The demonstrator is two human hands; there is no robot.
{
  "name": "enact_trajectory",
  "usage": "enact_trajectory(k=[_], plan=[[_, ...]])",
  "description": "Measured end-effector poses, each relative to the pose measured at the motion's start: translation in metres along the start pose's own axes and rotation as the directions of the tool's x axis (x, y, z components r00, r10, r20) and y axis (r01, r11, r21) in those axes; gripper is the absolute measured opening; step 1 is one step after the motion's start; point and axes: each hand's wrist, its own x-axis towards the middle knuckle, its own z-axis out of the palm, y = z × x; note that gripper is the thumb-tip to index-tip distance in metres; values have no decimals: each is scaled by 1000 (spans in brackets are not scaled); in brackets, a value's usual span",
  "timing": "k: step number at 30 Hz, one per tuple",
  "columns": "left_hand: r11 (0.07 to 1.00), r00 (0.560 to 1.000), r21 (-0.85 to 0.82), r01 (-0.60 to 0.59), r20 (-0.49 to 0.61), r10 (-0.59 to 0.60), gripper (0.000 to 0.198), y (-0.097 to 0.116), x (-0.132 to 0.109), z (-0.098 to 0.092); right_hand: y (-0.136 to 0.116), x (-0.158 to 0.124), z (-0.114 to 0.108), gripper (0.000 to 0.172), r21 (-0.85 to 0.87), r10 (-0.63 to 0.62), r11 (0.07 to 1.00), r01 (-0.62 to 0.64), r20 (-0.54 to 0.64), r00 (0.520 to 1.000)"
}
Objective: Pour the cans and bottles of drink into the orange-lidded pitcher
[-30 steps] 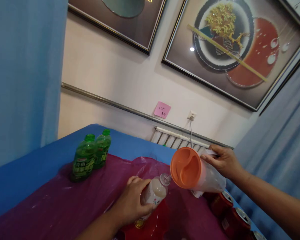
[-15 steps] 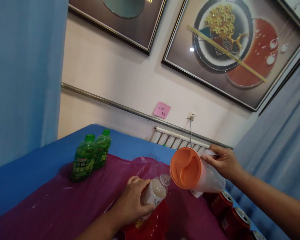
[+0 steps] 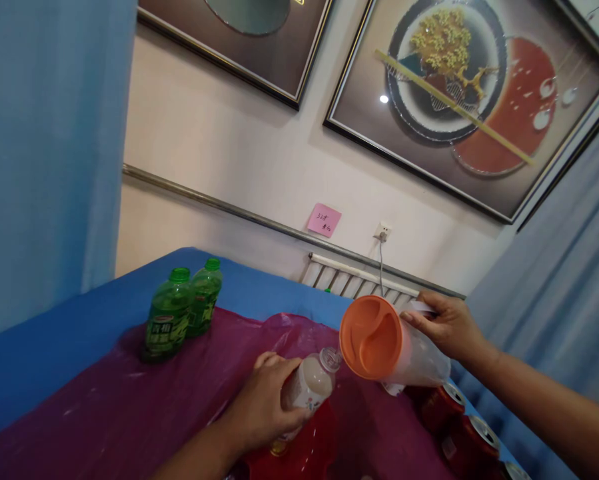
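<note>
My left hand (image 3: pixel 262 407) is wrapped round a small open bottle of pale milky drink (image 3: pixel 310 388), tilted with its mouth up and to the right. My right hand (image 3: pixel 446 327) grips the handle of a clear plastic jug with an orange lid (image 3: pixel 379 340). The jug is tipped on its side, lid facing me, its edge just right of the bottle's mouth. Both are held over a purple-red plastic sheet (image 3: pixel 179 400) on a blue table (image 3: pixel 54 347).
Two green drink bottles (image 3: pixel 172 320) stand at the sheet's far left. Several red cans (image 3: pixel 459 427) lie at the right edge below the jug. Blue curtains hang left and right. A radiator, a wall socket and framed pictures are on the wall behind.
</note>
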Motion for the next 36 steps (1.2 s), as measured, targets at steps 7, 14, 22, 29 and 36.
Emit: enact_trajectory(k=[7,14,22,29,36], plan=[[1000,1000,-13,-6,12,6,45,0,0,-2,-1,0,0,50,5,-26,1000,26,-21,999],[1000,1000,5,1,4,-1,49,1,0,-2,0,-1,1,48,-7,-41,999,41,-20,999],[1000,1000,-10,-2,-4,2,48,-1,0,0,1,-2,0,49,21,-13,1000,13,1,1000],[1000,1000,10,10,3,-10,47,1,-1,0,-1,-2,-3,49,5,-19,1000,19,-17,1000],[1000,1000,-10,2,-3,-2,45,1,-1,1,0,-4,-4,48,6,-13,1000,13,-16,1000]])
